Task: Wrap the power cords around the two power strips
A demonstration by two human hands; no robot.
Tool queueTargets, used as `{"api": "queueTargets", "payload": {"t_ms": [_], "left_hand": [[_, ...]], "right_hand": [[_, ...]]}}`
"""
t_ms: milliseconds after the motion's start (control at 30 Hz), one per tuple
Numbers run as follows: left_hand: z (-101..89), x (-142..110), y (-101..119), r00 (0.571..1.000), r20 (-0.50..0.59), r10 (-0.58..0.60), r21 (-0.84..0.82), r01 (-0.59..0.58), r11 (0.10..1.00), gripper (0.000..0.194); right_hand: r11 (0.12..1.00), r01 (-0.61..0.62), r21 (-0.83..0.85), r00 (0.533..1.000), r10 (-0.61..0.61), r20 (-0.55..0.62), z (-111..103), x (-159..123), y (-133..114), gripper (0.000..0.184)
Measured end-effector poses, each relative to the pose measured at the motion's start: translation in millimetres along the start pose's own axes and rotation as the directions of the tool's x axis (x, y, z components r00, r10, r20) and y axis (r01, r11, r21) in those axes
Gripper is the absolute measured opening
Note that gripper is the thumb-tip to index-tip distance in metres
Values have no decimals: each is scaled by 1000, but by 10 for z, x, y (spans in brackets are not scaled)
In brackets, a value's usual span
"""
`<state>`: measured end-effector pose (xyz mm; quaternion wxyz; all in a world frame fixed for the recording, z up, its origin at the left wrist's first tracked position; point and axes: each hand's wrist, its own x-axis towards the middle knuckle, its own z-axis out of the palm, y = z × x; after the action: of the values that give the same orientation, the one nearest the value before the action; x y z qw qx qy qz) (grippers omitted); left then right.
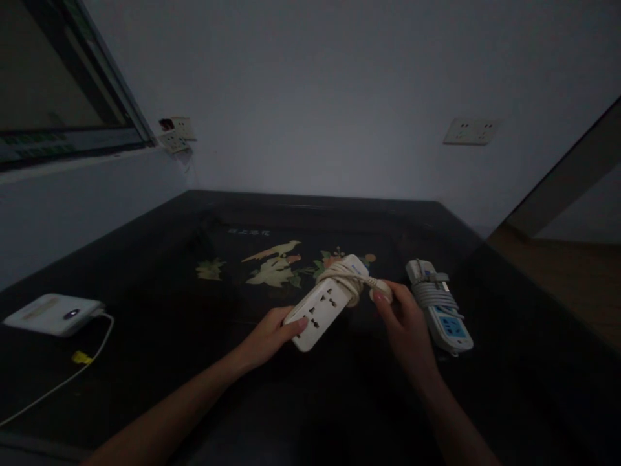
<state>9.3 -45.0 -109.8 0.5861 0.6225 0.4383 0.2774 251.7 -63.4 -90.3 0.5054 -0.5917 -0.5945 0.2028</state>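
A white power strip (317,314) is tilted above the dark table, its upper end pointing away to the right. My left hand (274,336) grips its near end, thumb on top over the sockets. Several turns of the cream cord (342,278) are wound around the strip's far part. At the cord's end is a plug (381,292), pinched between the thumb and fingers of my right hand (402,320). Right of that hand lies a second power strip (453,327) with blue sockets, its grey cord (436,296) wrapped around it.
The black table (160,259) bears a painted bird and flowers (274,265). On its left lies a white device (55,314) with a cable (99,353) running toward the near edge. Wall sockets (470,131) are on the back wall, and more sockets (183,127) sit near the window.
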Motion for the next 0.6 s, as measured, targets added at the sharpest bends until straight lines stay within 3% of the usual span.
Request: {"api": "queueTargets", "payload": {"t_ms": [100, 200, 367, 467, 600], "left_hand": [[-56, -94, -57, 999, 41, -18, 16, 17, 1000, 47], [-128, -158, -74, 986, 166, -33, 11, 31, 999, 48], [-252, -238, 2, 940, 341, -17, 49, 0, 999, 45], [-292, -282, 14, 944, 329, -24, 40, 11, 999, 43], [-329, -284, -69, 964, 265, -26, -68, 46, 997, 46]], "right_hand": [[994, 61, -89, 998, -63, -25, -51, 27, 10, 27], [987, 93, -134, 995, -97, -24, -80, 55, 39, 27], [991, 50, -121, 998, -54, -30, -136, 113, 116, 29], [998, 1, -59, 1000, -1, -6, -150, 138, 129, 28], [983, -164, 80, 968, 145, 203, -133, 144, 99, 27]]}}
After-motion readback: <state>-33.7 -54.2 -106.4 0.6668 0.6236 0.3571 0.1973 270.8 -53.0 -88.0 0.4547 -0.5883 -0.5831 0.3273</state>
